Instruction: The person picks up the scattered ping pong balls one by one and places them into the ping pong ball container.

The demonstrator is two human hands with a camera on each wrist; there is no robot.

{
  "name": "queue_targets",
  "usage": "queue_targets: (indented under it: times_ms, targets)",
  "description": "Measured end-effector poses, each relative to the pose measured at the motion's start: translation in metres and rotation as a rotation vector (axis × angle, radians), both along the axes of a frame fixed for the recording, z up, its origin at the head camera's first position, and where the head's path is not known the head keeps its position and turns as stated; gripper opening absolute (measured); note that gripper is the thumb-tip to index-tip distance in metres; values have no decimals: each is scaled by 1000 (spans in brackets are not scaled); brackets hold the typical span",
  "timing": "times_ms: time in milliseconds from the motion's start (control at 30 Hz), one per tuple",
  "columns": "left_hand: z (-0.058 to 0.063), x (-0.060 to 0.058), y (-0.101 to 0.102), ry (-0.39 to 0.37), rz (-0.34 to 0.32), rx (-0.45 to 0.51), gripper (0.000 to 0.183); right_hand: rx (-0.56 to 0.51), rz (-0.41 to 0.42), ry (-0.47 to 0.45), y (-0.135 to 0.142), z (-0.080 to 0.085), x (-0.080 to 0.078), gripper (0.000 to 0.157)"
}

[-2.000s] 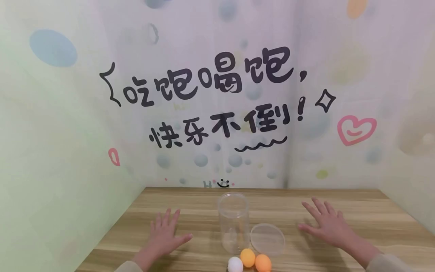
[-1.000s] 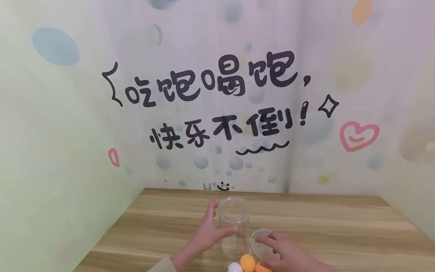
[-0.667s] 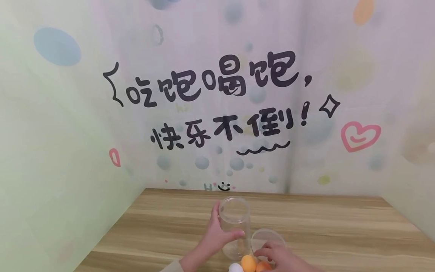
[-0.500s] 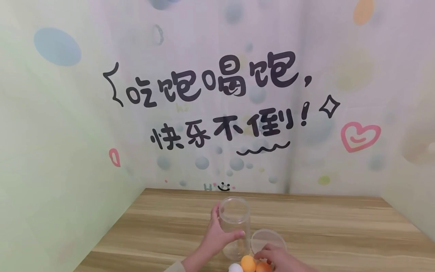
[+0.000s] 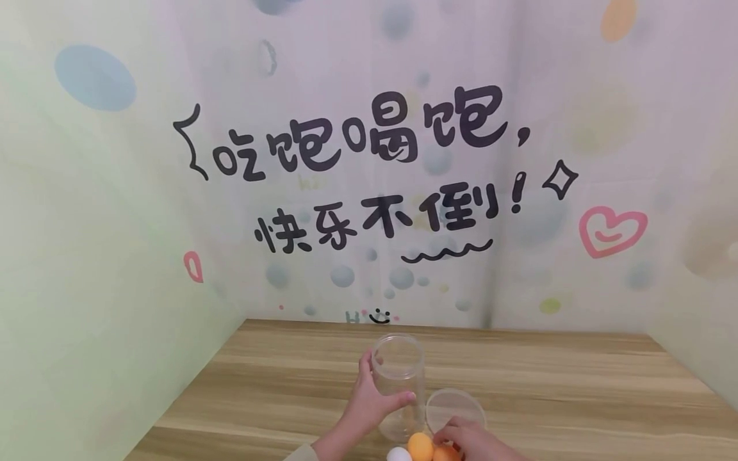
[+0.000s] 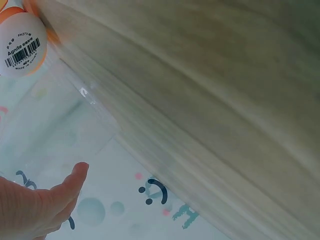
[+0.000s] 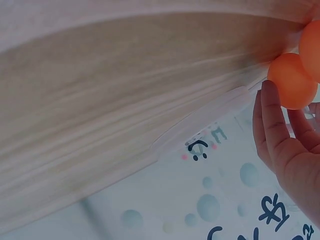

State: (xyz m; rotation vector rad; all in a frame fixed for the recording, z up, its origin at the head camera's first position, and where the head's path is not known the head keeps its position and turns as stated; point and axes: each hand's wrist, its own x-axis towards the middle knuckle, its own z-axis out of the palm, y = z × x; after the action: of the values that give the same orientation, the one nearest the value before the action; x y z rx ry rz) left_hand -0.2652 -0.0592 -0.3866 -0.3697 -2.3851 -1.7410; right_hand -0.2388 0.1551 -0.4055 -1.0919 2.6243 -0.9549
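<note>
A clear plastic jar [image 5: 405,379] stands upright and uncapped on the table. My left hand [image 5: 364,404] grips its side, thumb across the front and fingers behind. In the left wrist view, the thumb lies against the transparent wall. Close in front of the jar is a group of table tennis balls: a white ball [image 5: 399,454], a yellow-orange ball [image 5: 421,446] and an orange ball [image 5: 446,453]. My right hand [image 5: 477,440] has its fingers curled on the orange ball, which the right wrist view shows against the fingertips [image 7: 270,95]. The frame's bottom edge cuts off part of the group.
A round clear lid [image 5: 455,404] lies flat just right of the jar, partly behind my right hand. The wood-grain table [image 5: 277,378] ends at a printed backdrop [image 5: 369,275] behind, with a pale side wall [image 5: 104,288] on the left.
From apart on the table, both hands have come to the middle. The left has taken hold of the jar; the right has reached past the lid and curled its fingers on the orange ball.
</note>
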Motion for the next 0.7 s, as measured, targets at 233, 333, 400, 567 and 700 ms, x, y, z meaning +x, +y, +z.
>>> queue_targets:
  times_ms: [233, 333, 400, 567, 700]
  targets:
    - [0, 0, -1, 0, 2, -6, 104, 12, 57, 208, 0, -7, -5, 28]
    - [0, -1, -1, 0, 3, -11, 105, 5, 72, 252, 0, -9, -7, 28]
    - [1, -1, -1, -2, 2, -12, 105, -1, 78, 271, 0, -9, -8, 27]
    - [0, -1, -2, 2, 5, -8, 103, -6, 64, 241, -1, -8, -7, 28]
    - [-1, 0, 0, 13, 6, -12, 101, -22, 12, 119, 0, -5, -2, 28]
